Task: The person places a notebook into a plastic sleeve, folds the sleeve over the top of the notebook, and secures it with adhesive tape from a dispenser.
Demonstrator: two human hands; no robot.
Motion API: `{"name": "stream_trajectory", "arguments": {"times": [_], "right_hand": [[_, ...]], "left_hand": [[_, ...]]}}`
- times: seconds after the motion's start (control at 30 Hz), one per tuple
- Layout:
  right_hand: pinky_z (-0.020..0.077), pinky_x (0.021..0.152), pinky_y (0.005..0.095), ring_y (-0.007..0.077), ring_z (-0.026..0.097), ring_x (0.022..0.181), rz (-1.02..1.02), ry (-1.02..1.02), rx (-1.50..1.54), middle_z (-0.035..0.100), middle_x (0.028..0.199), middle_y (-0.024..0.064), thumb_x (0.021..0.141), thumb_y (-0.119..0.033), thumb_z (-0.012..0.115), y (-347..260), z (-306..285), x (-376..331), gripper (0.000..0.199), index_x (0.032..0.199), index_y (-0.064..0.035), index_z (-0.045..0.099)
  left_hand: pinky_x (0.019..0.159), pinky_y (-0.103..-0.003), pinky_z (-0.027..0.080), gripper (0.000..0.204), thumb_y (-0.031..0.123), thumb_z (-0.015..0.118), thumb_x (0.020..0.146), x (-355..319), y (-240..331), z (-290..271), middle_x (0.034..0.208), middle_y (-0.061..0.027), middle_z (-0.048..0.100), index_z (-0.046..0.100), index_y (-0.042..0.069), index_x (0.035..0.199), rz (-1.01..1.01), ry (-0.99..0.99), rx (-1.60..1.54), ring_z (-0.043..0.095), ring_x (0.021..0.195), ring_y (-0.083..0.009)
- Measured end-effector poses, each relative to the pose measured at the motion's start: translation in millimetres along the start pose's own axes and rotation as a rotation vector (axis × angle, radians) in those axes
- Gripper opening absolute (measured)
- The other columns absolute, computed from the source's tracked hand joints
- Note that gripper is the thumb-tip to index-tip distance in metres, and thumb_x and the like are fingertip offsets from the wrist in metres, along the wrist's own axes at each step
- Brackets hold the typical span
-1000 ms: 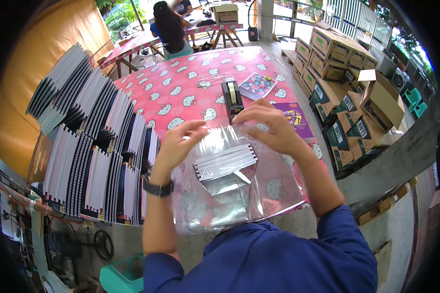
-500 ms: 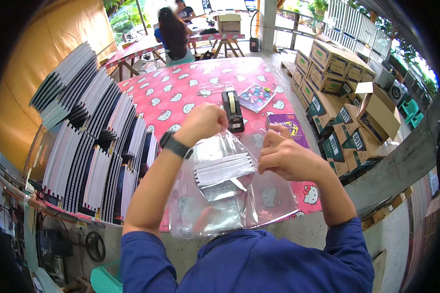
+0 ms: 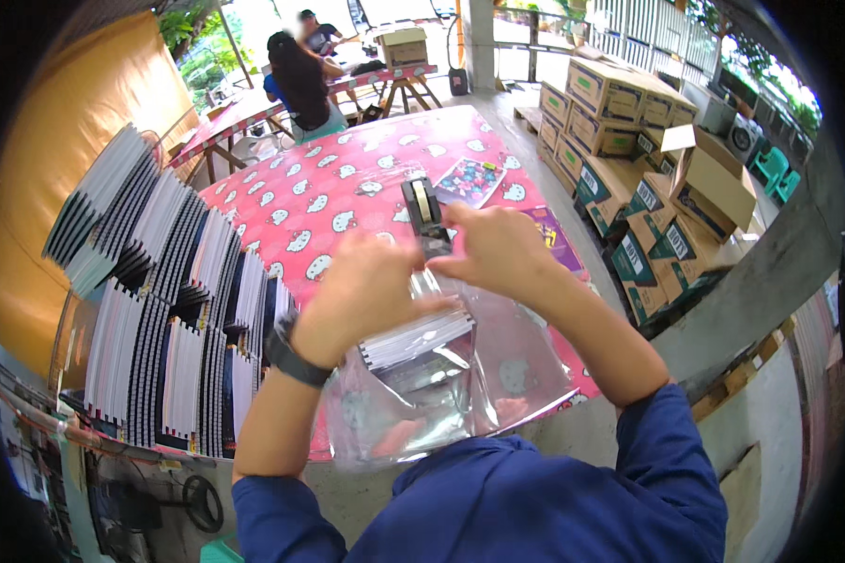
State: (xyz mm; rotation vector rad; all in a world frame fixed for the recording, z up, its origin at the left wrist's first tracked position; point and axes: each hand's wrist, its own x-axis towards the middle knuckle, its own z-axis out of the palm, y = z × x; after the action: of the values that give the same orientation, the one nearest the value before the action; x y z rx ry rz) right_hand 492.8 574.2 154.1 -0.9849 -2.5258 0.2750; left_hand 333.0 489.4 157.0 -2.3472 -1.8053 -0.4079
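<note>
Head view: worn on the head, left one of two fisheye cameras side by side.
Facing: looked down and forward from above the shoulders, upright and unmirrored.
Blue shirt (image 3: 545, 502): seen from overhead, nearest to the lens, at the lower edge.
Left hand (image 3: 357, 293), right hand (image 3: 499, 246): caught from above and behind, close, about mid-picture.
Pink table (image 3: 291, 202): viewed at a slant from its near side.
Book stacks (image 3: 183, 371): taken in on the left.
Cartons (image 3: 650, 199): taken in on the right, farther off.
Far table (image 3: 230, 117): placed toward the top, well beyond.
Coverage: spanned wide, bent straight edges, ended in black corners.
</note>
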Motion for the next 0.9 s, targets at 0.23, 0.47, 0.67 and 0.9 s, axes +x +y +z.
{"name": "stream_trajectory", "arguments": {"times": [0.23, 0.47, 0.67, 0.9], "right_hand": [[0.0528, 0.071, 0.0365, 0.0285, 0.066, 0.084, -0.093, -0.229, -0.188, 0.067, 0.086, 0.0141, 0.071, -0.014, 0.064, 10.9, 22.4, 41.7, 0.013, 0.078, -0.0045, 0.068], [0.0516, 0.064, 0.0313, 0.0168, 0.064, 0.074, 0.215, -0.469, 0.979, 0.067, 0.080, 0.0060, 0.083, -0.030, 0.059, 55.4, 26.4, 36.6, 0.026, 0.086, -0.0044, 0.065], [0.0372, 0.094, 0.0382, 0.0233, 0.048, 0.113, -0.567, -0.438, 0.584, 0.059, 0.112, 0.0085, 0.075, -0.037, 0.068, 62.9, 76.4, -40.9, 0.045, 0.106, -0.0047, 0.064], [0.0237, 0.101, 0.0491, 0.0298, 0.036, 0.125, -0.741, -0.357, 0.324, 0.043, 0.135, 0.0079, 0.064, -0.032, 0.074, 46.7, 92.9, -48.3, 0.061, 0.121, -0.0189, 0.057]], "left_hand": [[0.081, -0.038, 0.039, 0.017, 0.027, 0.070, 0.071, -40.3, 39.5, -0.3, 0.073, -0.0037, 0.063, 0.065, 0.012, 0.073, 0.098, -0.225, 0.047, 0.060, 0.074, -0.0196], [0.093, -0.046, 0.034, 0.013, 0.022, 0.068, 0.073, -61.6, 48.3, 13.8, 0.064, -0.0003, 0.056, 0.061, 0.012, 0.067, 0.076, 0.039, -0.083, 0.057, 0.073, -0.0173], [0.107, -0.058, 0.018, 0.016, 0.020, 0.068, 0.073, -89.2, 40.1, 18.1, 0.060, 0.0005, 0.049, 0.057, 0.011, 0.066, 0.119, 0.015, -0.129, 0.056, 0.070, -0.0143], [0.107, -0.052, 0.019, 0.064, 0.043, 0.076, 0.066, -123.1, 22.0, 30.6, 0.117, -0.0116, 0.053, 0.054, 0.008, 0.115, -0.095, 0.275, -0.120, 0.046, 0.114, -0.0311]]}}
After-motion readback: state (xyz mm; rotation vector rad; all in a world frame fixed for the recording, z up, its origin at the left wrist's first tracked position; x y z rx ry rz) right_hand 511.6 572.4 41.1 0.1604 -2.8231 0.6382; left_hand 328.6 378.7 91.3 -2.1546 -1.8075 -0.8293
